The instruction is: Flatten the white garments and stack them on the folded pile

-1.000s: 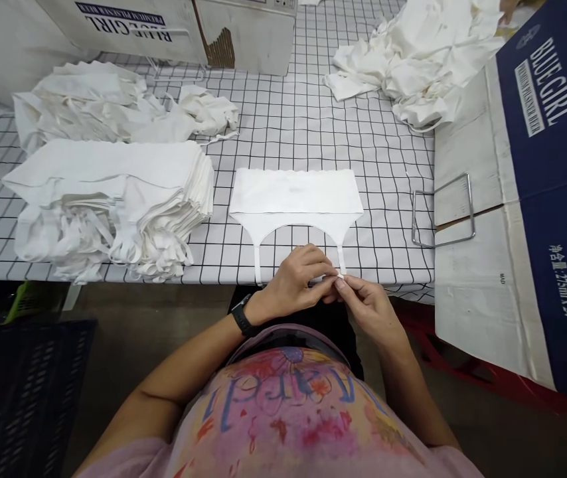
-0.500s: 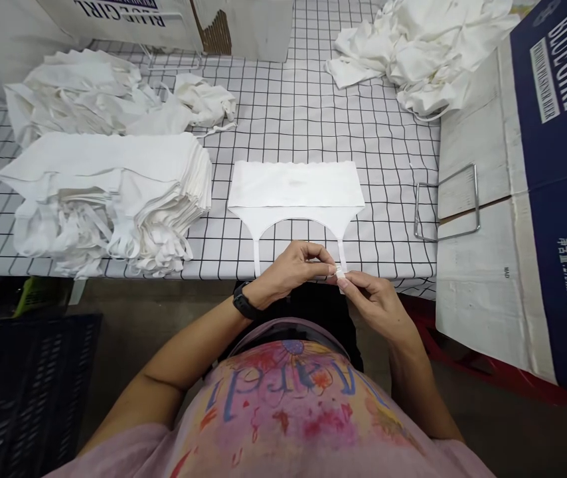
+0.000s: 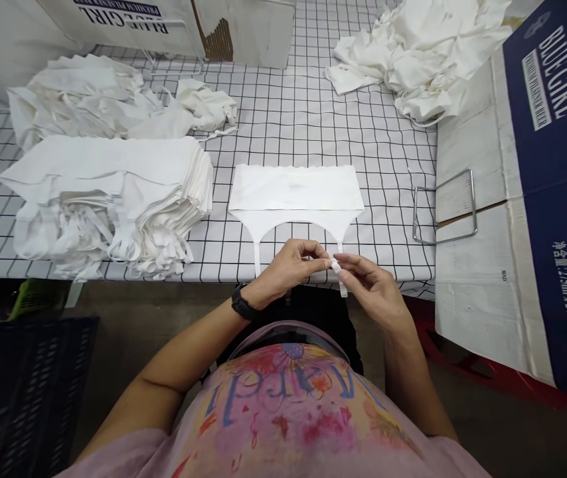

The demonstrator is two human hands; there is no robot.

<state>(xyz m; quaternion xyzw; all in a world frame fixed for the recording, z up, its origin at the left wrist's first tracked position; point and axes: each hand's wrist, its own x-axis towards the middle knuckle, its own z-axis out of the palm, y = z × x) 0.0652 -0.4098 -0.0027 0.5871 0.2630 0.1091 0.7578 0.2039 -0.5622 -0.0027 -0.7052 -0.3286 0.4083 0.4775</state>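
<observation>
checked-cloth table (image 3: 288, 123) | flat white garment (image 3: 296, 188) | stack (image 3: 114, 159) | loose heaps (image 3: 417, 53) | far carton (image 3: 261, 33)

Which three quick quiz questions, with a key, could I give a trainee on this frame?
1. Which wrist carries the black watch? A) left B) right
2. True or false: the flat white strappy garment lies inside a cardboard box.
3. Near which part of that garment do the left hand and the right hand meet, from the person's viewpoint?
Key: 1. A. 2. False; it lies on the grid-patterned tablecloth. 3. The right strap.
</observation>
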